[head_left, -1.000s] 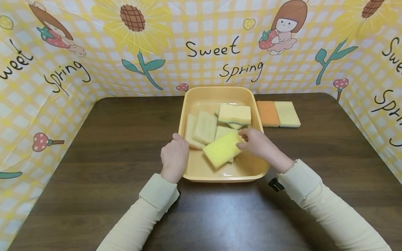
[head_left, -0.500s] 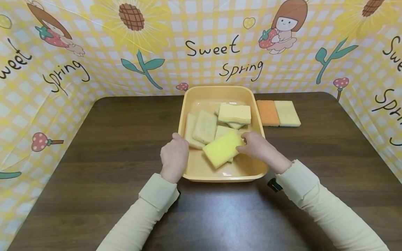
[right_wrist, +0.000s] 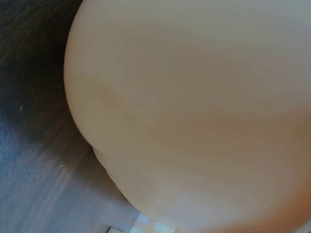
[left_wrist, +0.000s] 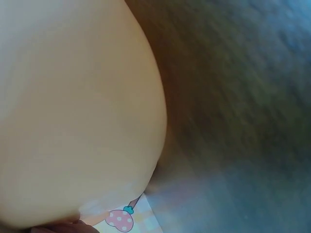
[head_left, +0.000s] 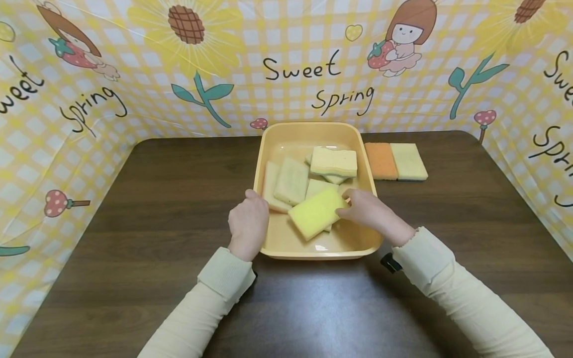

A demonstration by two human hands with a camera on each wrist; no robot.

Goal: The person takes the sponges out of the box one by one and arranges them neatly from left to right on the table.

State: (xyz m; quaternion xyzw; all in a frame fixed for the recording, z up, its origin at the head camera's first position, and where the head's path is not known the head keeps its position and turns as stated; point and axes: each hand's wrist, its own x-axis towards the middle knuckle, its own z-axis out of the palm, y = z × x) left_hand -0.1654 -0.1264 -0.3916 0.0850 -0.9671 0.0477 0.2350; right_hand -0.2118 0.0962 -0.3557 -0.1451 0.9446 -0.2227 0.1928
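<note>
A yellow plastic basin (head_left: 309,131) stands on the table with several pale sponges inside, such as the pale green sponge (head_left: 291,181) and the cream sponge (head_left: 334,161). My left hand (head_left: 248,224) grips the basin's left rim; its fingers inside the fist are hidden. Over the basin's near half, my right hand (head_left: 367,211) pinches the right end of a bright yellow sponge (head_left: 315,214), which lies tilted over another pale sponge (head_left: 321,187). Both wrist views are mostly filled by the blurred left hand (left_wrist: 77,111) and right hand (right_wrist: 189,111), with no sponge visible.
Right of the basin, an orange sponge (head_left: 381,161) and a pale yellow sponge (head_left: 409,162) lie side by side on the dark wood table (head_left: 179,199). A checked, printed cloth (head_left: 309,30) hangs around the table's back and sides.
Over the last second my right hand shifts slightly down and its grip on the yellow sponge's end settles. The left hand and the basin look still.
</note>
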